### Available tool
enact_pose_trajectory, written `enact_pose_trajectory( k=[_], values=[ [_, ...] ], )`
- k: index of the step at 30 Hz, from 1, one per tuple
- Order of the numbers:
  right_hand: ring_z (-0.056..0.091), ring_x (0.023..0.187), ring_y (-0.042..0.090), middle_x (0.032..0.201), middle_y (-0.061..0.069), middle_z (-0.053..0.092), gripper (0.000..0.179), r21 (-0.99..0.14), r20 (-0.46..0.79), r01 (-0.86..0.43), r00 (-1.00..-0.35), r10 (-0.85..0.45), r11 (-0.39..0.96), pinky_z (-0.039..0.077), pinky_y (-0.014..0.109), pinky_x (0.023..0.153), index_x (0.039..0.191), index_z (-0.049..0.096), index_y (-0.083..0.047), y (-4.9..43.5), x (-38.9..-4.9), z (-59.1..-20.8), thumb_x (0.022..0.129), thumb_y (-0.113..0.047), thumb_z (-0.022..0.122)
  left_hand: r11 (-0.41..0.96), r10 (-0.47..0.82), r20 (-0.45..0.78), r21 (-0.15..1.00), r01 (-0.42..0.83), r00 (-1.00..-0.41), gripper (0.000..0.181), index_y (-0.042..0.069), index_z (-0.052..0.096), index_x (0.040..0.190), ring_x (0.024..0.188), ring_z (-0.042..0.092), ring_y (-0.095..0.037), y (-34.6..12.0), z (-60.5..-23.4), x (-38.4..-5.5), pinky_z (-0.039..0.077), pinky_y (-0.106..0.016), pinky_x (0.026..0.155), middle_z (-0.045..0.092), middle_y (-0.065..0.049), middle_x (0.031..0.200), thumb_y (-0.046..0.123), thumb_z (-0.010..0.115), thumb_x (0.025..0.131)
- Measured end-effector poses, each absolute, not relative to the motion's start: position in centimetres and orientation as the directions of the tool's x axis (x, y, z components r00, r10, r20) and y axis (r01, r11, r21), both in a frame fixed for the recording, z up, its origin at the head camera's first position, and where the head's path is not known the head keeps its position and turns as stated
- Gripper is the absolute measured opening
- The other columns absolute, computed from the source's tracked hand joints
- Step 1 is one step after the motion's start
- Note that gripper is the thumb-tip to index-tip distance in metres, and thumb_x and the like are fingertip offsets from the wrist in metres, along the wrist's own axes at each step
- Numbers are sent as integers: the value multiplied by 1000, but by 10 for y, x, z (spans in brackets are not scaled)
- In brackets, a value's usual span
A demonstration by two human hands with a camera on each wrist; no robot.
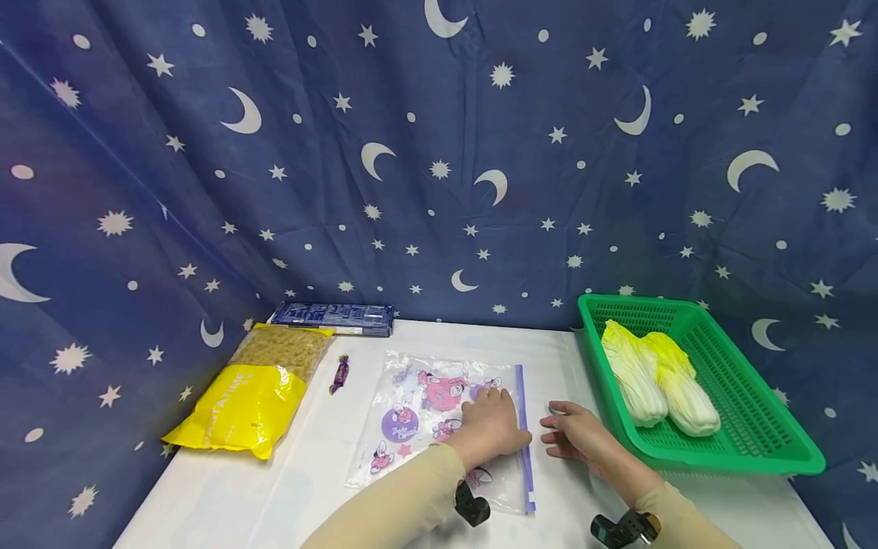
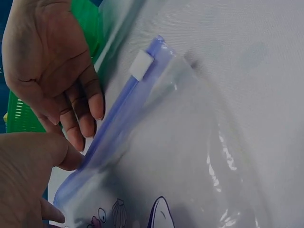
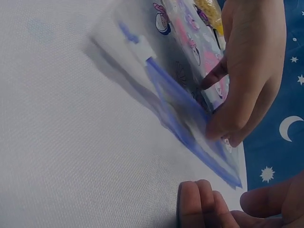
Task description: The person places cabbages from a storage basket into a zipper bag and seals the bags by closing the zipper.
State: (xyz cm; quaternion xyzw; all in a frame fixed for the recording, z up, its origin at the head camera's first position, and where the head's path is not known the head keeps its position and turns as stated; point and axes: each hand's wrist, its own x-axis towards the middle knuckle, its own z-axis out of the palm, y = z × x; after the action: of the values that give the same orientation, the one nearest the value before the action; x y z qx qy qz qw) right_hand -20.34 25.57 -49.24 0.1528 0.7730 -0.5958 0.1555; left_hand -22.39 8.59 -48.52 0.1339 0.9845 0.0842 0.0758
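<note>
A clear slider zip bag (image 1: 400,425) with pink and purple cartoon prints lies on the white table. Its purple zip edge runs down the right side, with a white slider (image 2: 141,65) near the close end. My left hand (image 1: 490,427) is over the bag and pinches its zip edge; the right wrist view shows the two purple strips parted there. Just right of that edge hovers my right hand (image 1: 576,435), fingers loosely bent and holding nothing. In the left wrist view, the right palm (image 2: 47,57) faces the zip.
A green basket (image 1: 768,404) with two napa cabbages (image 1: 686,396) stands at the right. On the left are a yellow pasta bag (image 1: 254,404), a purple wrapped candy (image 1: 339,374) and a dark blue flat packet (image 1: 336,318). A starry blue curtain (image 1: 439,191) hangs behind.
</note>
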Motion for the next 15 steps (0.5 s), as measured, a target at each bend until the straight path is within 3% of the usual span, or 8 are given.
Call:
enact_pose_trajectory(
  k=[2, 4, 7, 10, 13, 15],
  values=[
    [68, 87, 24, 122, 24, 61, 51, -876, -413, 413, -909, 53, 249, 62, 40, 75, 151, 34, 8, 256, -204, -491, 103, -4, 45, 937, 290, -110, 233, 259, -951, 68, 6, 66, 128, 114, 54, -26, 82, -484, -226, 50, -50, 89, 62, -10, 121, 55, 74, 82],
    [67, 87, 24, 121, 23, 61, 50, -880, -399, 401, -915, 59, 255, 62, 39, 74, 151, 35, 8, 255, -204, -491, 103, -5, 46, 918, 313, -95, 285, 276, -945, 49, 8, 72, 109, 108, 54, -26, 77, -482, -227, 51, -50, 86, 63, -9, 114, 48, 76, 82],
    [66, 85, 23, 118, 22, 61, 49, -884, -378, 380, -924, 64, 273, 62, 39, 72, 150, 36, 8, 252, -202, -494, 104, -5, 46, 884, 363, -67, 341, 321, -929, 26, 13, 68, 81, 97, 53, -25, 67, -485, -228, 52, -47, 78, 61, -5, 101, 38, 75, 82],
    [65, 84, 23, 116, 22, 61, 50, -890, -345, 348, -936, 62, 294, 62, 38, 70, 150, 37, 8, 246, -200, -497, 103, -5, 49, 833, 413, -19, 412, 369, -911, 27, 17, 57, 61, 79, 50, -20, 56, -491, -228, 48, -35, 61, 55, 0, 79, 26, 72, 81],
    [65, 83, 22, 113, 21, 61, 53, -902, -302, 305, -952, 60, 306, 62, 38, 70, 150, 37, 9, 239, -200, -500, 102, -6, 53, 749, 442, 47, 531, 397, -896, 37, 19, 43, 50, 53, 38, -12, 46, -495, -232, 31, -23, 43, 38, 9, 54, 16, 67, 77],
    [66, 84, 23, 113, 21, 61, 55, -912, -272, 276, -961, 56, 303, 62, 39, 71, 150, 36, 9, 235, -201, -500, 101, -6, 56, 682, 456, 69, 614, 398, -887, 42, 20, 37, 46, 42, 28, -6, 41, -497, -235, 21, -19, 38, 29, 12, 44, 10, 65, 76]
  ],
)
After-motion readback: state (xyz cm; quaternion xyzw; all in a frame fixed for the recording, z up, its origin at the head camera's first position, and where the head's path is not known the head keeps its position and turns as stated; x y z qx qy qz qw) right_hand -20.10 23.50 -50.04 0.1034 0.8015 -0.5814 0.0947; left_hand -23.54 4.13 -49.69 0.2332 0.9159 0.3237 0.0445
